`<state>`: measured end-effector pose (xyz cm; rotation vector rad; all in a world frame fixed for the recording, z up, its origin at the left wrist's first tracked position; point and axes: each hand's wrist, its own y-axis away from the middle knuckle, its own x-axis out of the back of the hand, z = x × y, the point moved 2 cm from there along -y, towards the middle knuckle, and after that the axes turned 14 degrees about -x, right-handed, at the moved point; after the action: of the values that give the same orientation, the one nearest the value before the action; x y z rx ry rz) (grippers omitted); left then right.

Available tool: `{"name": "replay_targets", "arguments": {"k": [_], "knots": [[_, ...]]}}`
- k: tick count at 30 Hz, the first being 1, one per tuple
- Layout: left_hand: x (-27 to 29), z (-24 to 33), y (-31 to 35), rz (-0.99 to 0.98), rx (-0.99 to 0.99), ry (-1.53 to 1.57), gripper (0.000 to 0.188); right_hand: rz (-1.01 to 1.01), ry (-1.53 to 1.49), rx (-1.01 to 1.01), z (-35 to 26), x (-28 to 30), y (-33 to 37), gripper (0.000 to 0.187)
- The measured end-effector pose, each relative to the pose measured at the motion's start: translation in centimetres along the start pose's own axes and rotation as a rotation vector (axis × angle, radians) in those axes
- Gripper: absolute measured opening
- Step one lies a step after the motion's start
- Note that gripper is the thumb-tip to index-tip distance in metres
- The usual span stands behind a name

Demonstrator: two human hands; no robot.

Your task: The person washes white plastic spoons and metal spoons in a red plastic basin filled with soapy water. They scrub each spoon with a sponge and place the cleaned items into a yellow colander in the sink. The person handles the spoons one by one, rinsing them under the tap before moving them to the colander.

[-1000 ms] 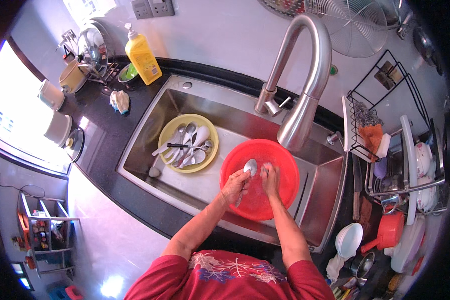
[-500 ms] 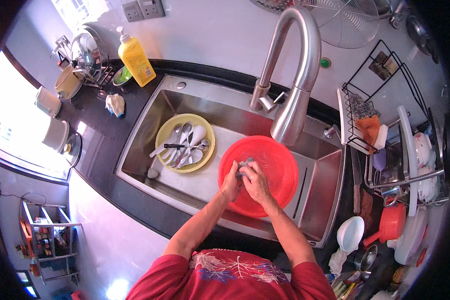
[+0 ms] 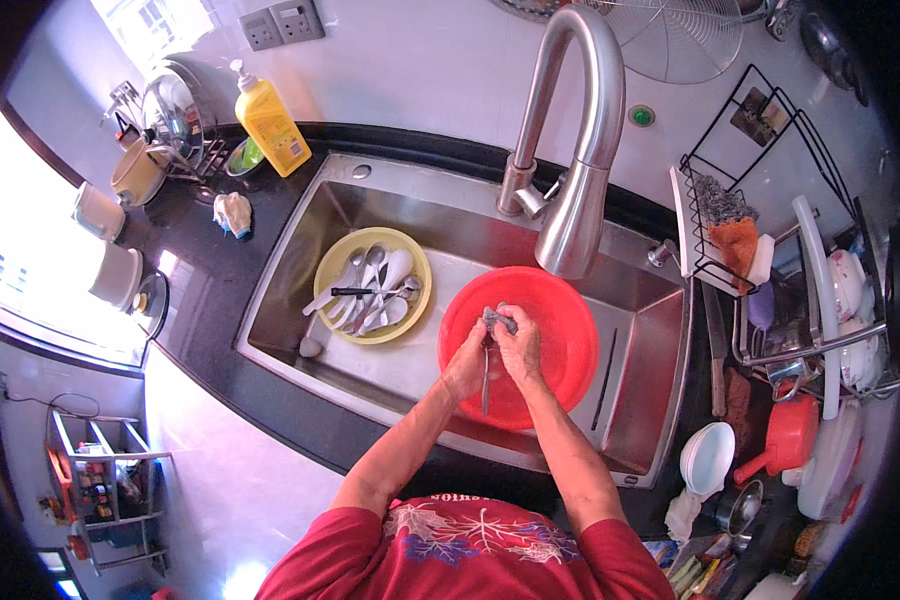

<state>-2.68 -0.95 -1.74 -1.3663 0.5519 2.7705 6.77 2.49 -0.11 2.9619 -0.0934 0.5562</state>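
Both my hands are together over a red basin [image 3: 568, 345] in the sink. My right hand [image 3: 520, 350] is closed on a grey scrubbing pad [image 3: 502, 320], pressed up against the left fingers. My left hand [image 3: 465, 365] is closed around a thin-handled metal utensil [image 3: 485, 385], its handle pointing back toward me; its head is hidden by the fingers and pad. To the left of the basin, a yellow bowl [image 3: 327, 270] holds several spoons and other cutlery [image 3: 375, 285], one with a black handle.
The tall metal faucet [image 3: 572, 225] arches over the steel sink [image 3: 425, 225], its spout close behind the basin. A yellow pump bottle [image 3: 272, 125] stands at the back left. On the right are a wire rack [image 3: 710, 225], white bowls [image 3: 707, 460] and a red pan [image 3: 790, 435].
My hands have come slightly up and turned, so the utensil's handle now shows below them. The grey pad is more exposed between the fingers. The whole view has shifted a little.
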Motion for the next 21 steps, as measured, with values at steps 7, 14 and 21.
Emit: {"name": "replay_targets", "arguments": {"k": [7,14,21], "knots": [[2.8,-0.1,-1.2,-0.027,-0.226,0.08,0.03,-0.083,0.103,-0.101,-0.9,-0.9,3.6,0.014],[1.4,1.2,-0.6,0.023,-0.23,-0.079,0.035,-0.443,-0.561,-0.486,0.7,0.3,5.9,0.012],[-0.6,2.3,-0.1,-0.099,-0.462,-0.501,0.033,-0.38,-0.634,-0.331,-0.8,0.2,5.0,0.018]]}}
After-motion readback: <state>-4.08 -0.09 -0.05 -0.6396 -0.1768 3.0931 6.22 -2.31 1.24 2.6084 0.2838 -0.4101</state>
